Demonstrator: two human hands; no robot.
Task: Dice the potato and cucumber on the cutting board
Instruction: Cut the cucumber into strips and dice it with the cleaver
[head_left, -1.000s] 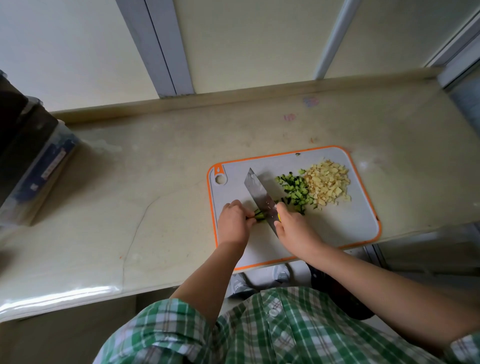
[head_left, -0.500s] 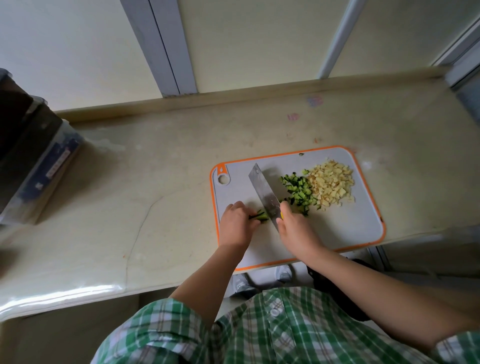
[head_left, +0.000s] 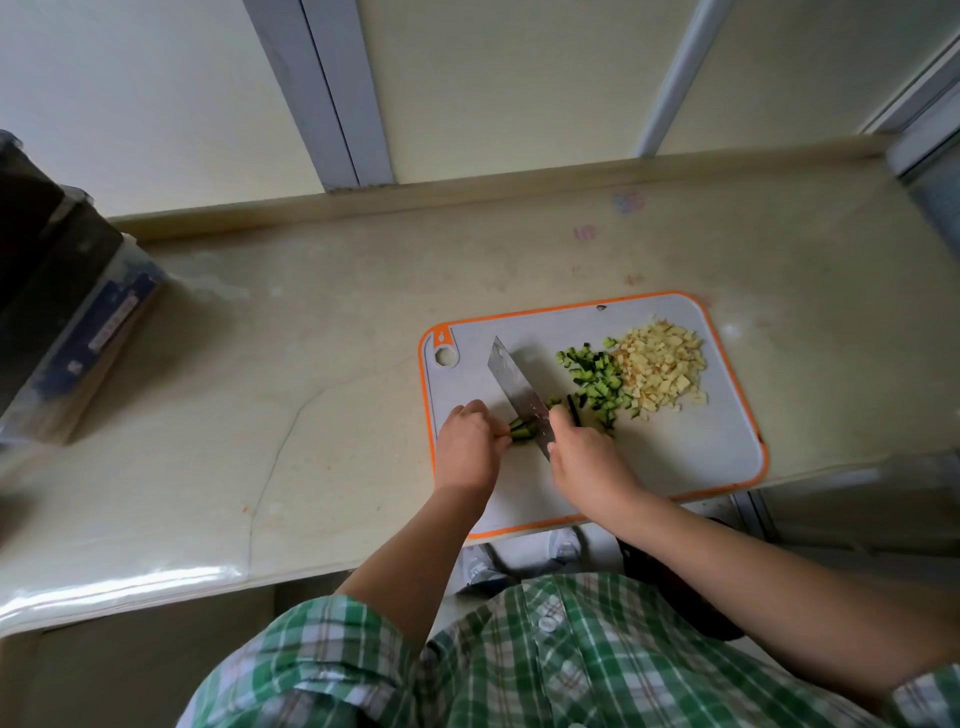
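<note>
Green-checked shirt (head_left: 545, 665) nearest; beyond it, on the orange-rimmed cutting board (head_left: 701, 452), the left hand (head_left: 467, 447) pinches a bundle of cucumber strips (head_left: 522, 430) while the right hand (head_left: 587, 462) grips the knife (head_left: 511, 387), blade against them. Farther right lie diced cucumber (head_left: 595, 382) and diced potato (head_left: 662, 366), piles touching

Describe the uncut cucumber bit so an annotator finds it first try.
Find the orange-rimmed board on the counter. On it, the left hand pinches green strips beside the knife. Unlike the diced cucumber and potato heaps farther right, these are long and held.
</note>
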